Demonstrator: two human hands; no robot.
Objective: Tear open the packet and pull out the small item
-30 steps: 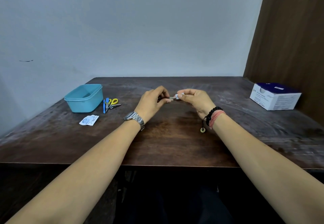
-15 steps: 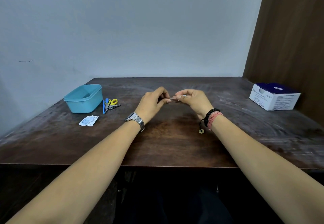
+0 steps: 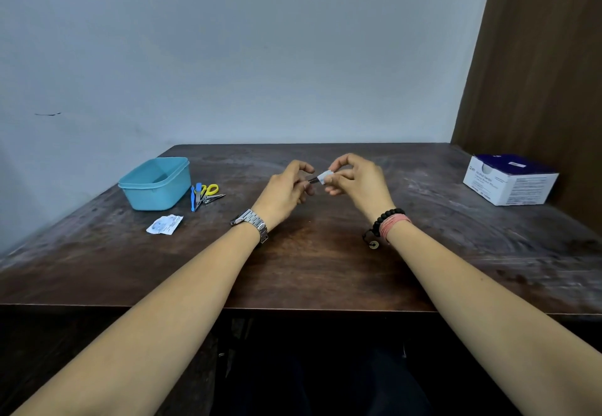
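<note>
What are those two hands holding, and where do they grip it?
The left hand pinches a thin metal tool by its near end; the right hand pinches a white pad around its tip.

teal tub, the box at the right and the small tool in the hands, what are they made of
The teal tub looks like moulded plastic: even colour, rounded corners, soft sheen. The box looks like printed cardboard: flat white panels, sharp folds, dark blue top. The small tool in the left hand seems to be metal, thin and glinting; the white pad the right hand pinches looks like paper or fabric.

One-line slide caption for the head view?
Left hand grips a small metal tool while right hand pinches a white wipe on it.
</note>
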